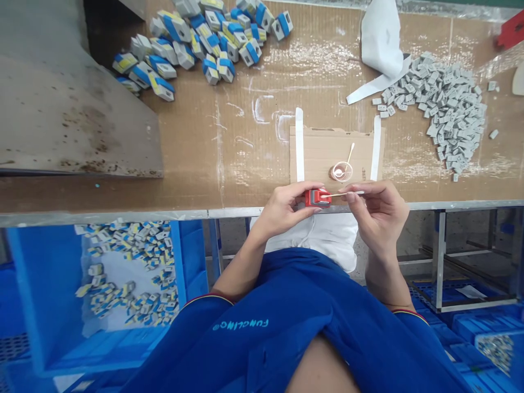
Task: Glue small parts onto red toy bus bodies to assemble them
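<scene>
Head view, looking down over the person's front, showed the left hand (282, 210) in a firm, closed grip around a small red-and-grey plastic part (317, 198), held just over the front edge of the surface (229, 174). The right hand (379, 210) had a narrow pinch grip, its fingertips (352, 196) closed on a thin wooden swab (339, 194), and the far end of the swab met the grey face of the plastic part. The two hands were close together, almost touching.

Just beyond them lay a cardboard sheet (311, 153), fixed down by two strips of white tape (299, 144). On it sat a small clear dish (341, 171) with something whitish inside, and a second cotton swab (351, 154) leaned out of it. Further right, a heap of small grey blocks (444, 112) lay beside a crumpled white cloth (380, 38).

At the far left of the surface, a heap of blue-and-yellow parts (200, 43) lay next to a stained metal sheet (69, 109). Below the edge on the left, a blue plastic crate (131, 278) held more of those parts. The person wore a blue jacket (286, 311) with lettering on it, and a white apron (311, 240) covered the lap.
</scene>
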`<state>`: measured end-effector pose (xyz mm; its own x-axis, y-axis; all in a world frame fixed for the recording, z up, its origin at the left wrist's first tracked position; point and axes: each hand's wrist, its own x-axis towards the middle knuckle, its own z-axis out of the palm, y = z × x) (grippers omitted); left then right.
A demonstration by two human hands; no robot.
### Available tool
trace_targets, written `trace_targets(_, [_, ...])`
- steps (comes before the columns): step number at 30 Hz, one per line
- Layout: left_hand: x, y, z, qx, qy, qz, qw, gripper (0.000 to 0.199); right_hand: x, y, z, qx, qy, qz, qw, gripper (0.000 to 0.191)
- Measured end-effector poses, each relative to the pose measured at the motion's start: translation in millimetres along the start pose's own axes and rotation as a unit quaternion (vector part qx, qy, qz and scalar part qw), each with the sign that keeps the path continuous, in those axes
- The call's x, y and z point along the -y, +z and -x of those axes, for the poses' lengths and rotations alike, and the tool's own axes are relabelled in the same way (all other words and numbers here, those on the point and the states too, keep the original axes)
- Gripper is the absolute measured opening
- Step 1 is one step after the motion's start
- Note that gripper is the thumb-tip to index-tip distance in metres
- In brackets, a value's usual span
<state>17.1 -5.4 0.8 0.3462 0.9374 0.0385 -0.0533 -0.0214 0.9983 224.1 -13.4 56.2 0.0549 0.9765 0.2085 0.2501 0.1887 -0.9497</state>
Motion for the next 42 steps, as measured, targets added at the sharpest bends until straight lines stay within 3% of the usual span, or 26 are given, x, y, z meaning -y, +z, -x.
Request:
trace_targets(14, [0.5, 0.1, 0.6, 0.000, 0.003, -0.004, 1.000, 0.047, -0.4, 3.5, 2.0, 0.009, -0.015, 0.019, 1.000, 0.013])
trace_targets(27, [-1.2, -0.6, 0.3, -0.020, 0.059, -0.101, 0.993, 0.042, 0.1, 0.8, 2.8, 0.007, -0.147, 0.132, 0.980, 0.024])
trace_targets(35, [-3.5, -0.7, -1.8, -0.006, 0.082, -0.118, 0.990, 0.038, 6.7, -7.5, 1.5, 0.021, -0.148, 0.201, 0.968, 0.013])
trace_targets(42, [-6.3, -0.7, -2.1, 0.000, 0.066, -0.122, 0.990, 0.038, 14.4, -13.9, 1.0, 0.046, -0.140, 0.210, 0.967, 0.020])
